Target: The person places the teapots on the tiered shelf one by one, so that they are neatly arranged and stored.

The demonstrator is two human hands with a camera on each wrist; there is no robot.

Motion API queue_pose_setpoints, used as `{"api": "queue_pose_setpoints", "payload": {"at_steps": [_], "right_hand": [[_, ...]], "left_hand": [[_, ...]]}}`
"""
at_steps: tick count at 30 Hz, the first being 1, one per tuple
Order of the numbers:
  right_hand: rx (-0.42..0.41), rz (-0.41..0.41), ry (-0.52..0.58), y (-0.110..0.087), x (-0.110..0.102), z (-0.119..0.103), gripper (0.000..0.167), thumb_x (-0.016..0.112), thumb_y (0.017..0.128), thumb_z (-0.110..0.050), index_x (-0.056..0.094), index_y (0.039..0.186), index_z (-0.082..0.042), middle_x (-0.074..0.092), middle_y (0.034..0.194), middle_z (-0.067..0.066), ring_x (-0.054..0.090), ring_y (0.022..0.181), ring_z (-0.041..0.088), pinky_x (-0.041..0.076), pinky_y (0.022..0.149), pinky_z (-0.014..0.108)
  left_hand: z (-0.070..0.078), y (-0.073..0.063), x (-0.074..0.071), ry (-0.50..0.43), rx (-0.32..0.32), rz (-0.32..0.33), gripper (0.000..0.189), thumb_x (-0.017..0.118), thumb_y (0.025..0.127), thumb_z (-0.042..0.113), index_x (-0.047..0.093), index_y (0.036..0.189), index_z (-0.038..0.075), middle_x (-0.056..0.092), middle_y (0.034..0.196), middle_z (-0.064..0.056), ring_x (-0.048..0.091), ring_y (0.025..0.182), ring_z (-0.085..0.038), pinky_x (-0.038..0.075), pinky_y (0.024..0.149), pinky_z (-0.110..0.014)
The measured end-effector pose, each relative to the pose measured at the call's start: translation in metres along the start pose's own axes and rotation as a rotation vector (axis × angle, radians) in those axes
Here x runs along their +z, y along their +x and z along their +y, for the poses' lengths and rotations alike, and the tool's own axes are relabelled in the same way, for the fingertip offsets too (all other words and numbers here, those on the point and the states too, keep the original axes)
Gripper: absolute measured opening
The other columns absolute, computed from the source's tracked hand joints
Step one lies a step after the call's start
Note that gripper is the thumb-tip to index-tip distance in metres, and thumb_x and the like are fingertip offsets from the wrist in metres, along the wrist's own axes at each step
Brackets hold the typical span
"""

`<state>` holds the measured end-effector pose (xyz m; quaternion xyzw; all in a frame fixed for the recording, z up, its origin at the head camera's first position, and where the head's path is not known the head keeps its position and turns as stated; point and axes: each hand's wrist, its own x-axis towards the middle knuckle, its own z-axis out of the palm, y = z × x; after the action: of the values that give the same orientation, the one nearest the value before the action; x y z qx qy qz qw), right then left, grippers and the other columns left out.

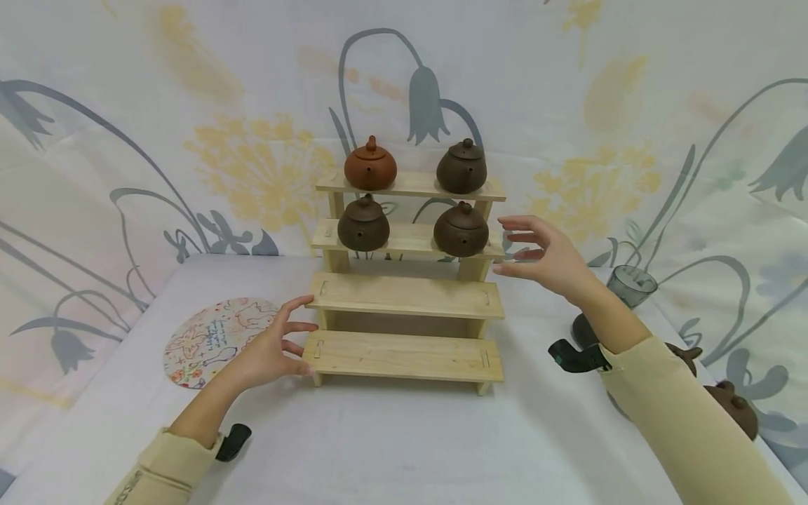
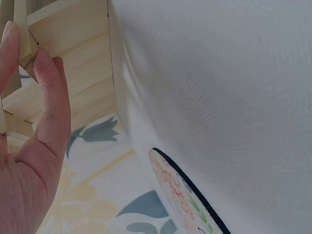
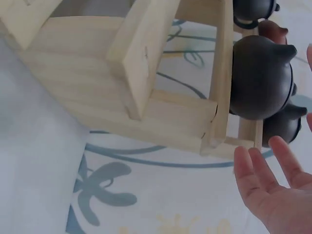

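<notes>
A stepped wooden display stand rises in the middle of the head view, with four tiers. My left hand is at its left end, thumb and fingers on either side of the lowest board's end; the left wrist view shows the board end between them. On the top tier sit a reddish-brown teapot and a dark brown teapot. Below them stand another dark teapot and a squat dark teapot. Fingers spread, my right hand hovers beside the squat teapot, apart from it.
A round patterned mat lies on the white cloth, left of the stand. More dark teapots are at the right, partly hidden behind my right sleeve. A flower-printed cloth hangs behind the stand.
</notes>
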<state>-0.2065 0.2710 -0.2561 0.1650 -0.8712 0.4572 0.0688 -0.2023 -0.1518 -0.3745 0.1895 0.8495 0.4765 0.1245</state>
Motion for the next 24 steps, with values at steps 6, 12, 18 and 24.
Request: {"api": "queue_pose_setpoints", "payload": {"at_steps": [6, 12, 18, 24], "right_hand": [[-0.036, 0.017, -0.077, -0.019, -0.005, 0.011, 0.066, 0.076, 0.078, -0.013, 0.044, 0.136, -0.009, 0.044, 0.134, 0.009, 0.046, 0.114, 0.021, 0.042, 0.089, 0.031], [-0.005, 0.062, -0.090, -0.040, -0.007, 0.020, 0.064, 0.077, 0.077, -0.012, 0.047, 0.134, -0.010, 0.045, 0.133, 0.006, 0.046, 0.112, 0.011, 0.044, 0.085, 0.022], [0.012, 0.099, -0.115, -0.061, -0.010, 0.031, 0.062, 0.076, 0.079, -0.015, 0.047, 0.133, -0.010, 0.044, 0.133, 0.009, 0.047, 0.110, 0.007, 0.044, 0.083, 0.019], [0.032, 0.146, -0.154, -0.077, -0.011, 0.043, 0.061, 0.076, 0.078, -0.015, 0.048, 0.133, -0.009, 0.045, 0.132, 0.009, 0.047, 0.111, 0.010, 0.044, 0.080, 0.015]], "left_hand": [[0.000, 0.000, 0.000, 0.008, 0.000, 0.002, 0.106, 0.077, 0.067, -0.008, 0.014, 0.145, 0.027, 0.047, 0.131, -0.024, 0.060, 0.085, -0.025, 0.050, 0.065, -0.035], [0.000, 0.000, 0.000, 0.006, -0.003, 0.000, 0.106, 0.078, 0.068, -0.007, 0.014, 0.145, 0.027, 0.047, 0.131, -0.024, 0.060, 0.086, -0.026, 0.050, 0.065, -0.035], [0.000, -0.001, -0.001, 0.003, -0.008, -0.002, 0.106, 0.078, 0.067, -0.006, 0.014, 0.145, 0.028, 0.047, 0.132, -0.023, 0.060, 0.085, -0.025, 0.049, 0.065, -0.035], [-0.001, 0.000, -0.001, 0.003, -0.007, -0.002, 0.107, 0.079, 0.067, -0.006, 0.014, 0.145, 0.028, 0.047, 0.132, -0.023, 0.060, 0.086, -0.026, 0.049, 0.065, -0.035]]}}
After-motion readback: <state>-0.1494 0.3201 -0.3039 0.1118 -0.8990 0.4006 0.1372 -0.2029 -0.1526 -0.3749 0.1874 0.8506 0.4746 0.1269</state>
